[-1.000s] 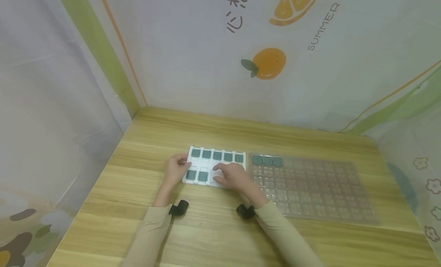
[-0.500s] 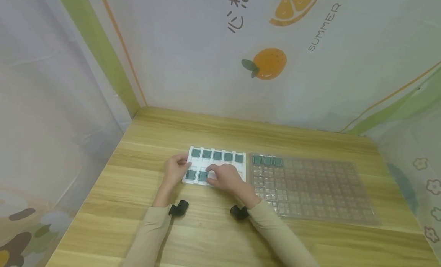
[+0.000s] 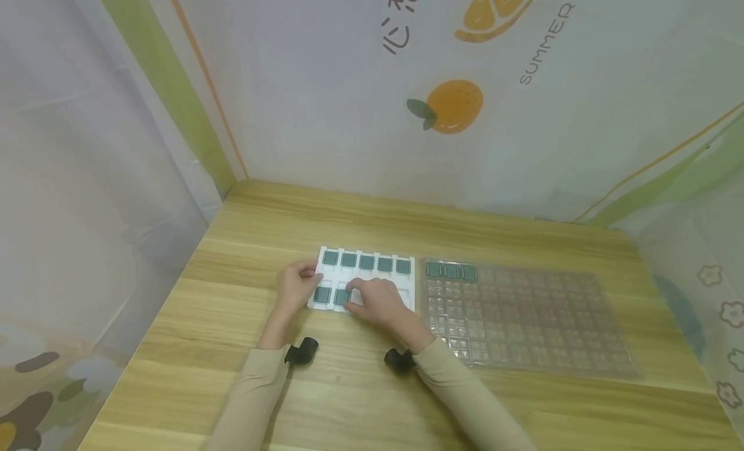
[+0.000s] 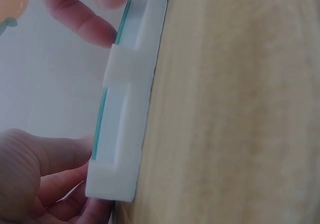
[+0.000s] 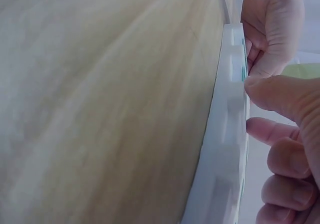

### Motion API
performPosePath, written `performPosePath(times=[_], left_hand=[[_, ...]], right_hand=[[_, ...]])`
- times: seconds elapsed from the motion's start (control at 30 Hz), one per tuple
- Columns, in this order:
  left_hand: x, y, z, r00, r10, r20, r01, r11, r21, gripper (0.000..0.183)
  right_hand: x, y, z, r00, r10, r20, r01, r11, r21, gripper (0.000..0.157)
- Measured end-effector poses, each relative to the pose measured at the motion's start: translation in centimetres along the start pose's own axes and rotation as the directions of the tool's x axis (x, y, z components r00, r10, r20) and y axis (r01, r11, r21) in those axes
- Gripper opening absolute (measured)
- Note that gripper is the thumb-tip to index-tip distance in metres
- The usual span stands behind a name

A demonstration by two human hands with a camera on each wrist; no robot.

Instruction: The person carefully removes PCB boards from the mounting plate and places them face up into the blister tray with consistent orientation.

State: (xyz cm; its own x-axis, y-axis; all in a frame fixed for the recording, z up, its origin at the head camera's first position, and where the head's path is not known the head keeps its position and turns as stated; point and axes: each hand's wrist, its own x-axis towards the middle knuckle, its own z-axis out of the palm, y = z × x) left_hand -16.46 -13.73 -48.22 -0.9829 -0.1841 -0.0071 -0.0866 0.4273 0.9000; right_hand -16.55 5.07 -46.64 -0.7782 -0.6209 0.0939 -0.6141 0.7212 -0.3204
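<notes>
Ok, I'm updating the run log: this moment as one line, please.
left hand: holds white tray by left edge; right hand: at near-row green square; clear tray: three green squares, far row's left end

Wood-grain table, white fruit-print cloth behind

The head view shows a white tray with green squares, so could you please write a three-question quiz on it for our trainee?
1. How many green squares sit in the far row of the white tray?
2. True or false: the clear tray holds fewer green squares than the white tray.
3. Which hand grips the white tray's left end: A) left or B) right?
Key: 1. Five. 2. True, three against seven visible. 3. A, the left hand.
</notes>
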Motion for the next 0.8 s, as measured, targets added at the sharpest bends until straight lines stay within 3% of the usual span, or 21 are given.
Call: performPosePath(times=[0.5,0.8], left_hand=[[-0.1,0.1,-0.1,1.0,-0.005,0.002,0.005,1.0,0.003,0.029],[0.0,0.0,-0.1,1.0,-0.011,0.01,0.011,1.0,-0.009,0.03]], right_hand=[[0.4,-1.0,0.2,0.995,0.099,-0.015,-0.099,0.993,-0.06,0.032],[0.4,-1.1,0.5,0.997,0.073,-0.03,-0.075,0.995,-0.064,0.03]])
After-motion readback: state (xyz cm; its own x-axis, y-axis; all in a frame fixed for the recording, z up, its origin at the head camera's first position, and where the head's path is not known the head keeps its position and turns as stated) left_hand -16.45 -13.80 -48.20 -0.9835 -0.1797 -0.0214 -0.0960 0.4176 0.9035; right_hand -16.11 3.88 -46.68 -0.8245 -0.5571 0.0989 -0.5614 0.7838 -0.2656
